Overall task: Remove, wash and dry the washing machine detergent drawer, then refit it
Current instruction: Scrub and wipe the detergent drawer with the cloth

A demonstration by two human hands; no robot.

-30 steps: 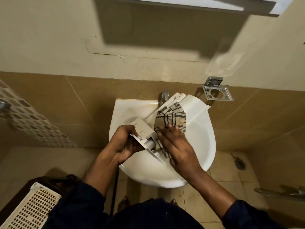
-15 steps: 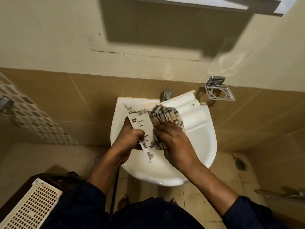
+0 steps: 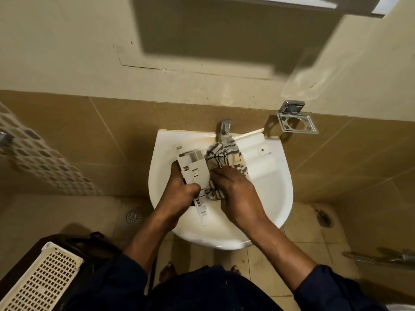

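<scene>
I hold the white plastic detergent drawer point(image 3: 195, 169) over the white wash basin point(image 3: 278, 198). My left hand point(image 3: 179, 194) grips the drawer's near left edge, with the fingers curled round it. A checked cloth point(image 3: 222, 153) lies bunched against the drawer's right side. My right hand point(image 3: 233, 187) grips the cloth's lower end and presses it on the drawer. The drawer's white front panel point(image 3: 258, 151) stretches toward the back right of the basin.
A chrome tap point(image 3: 224, 126) stands at the back of the basin. A chrome holder point(image 3: 296, 122) is fixed to the tiled wall on the right. A perforated cream basket point(image 3: 42, 279) sits at the lower left. Floor drains point(image 3: 133, 216) flank the basin.
The drawer has turned, so its ribbed underside now faces up. My right hand with the cloth has slid down along the drawer's right side. The view shifted slightly.
</scene>
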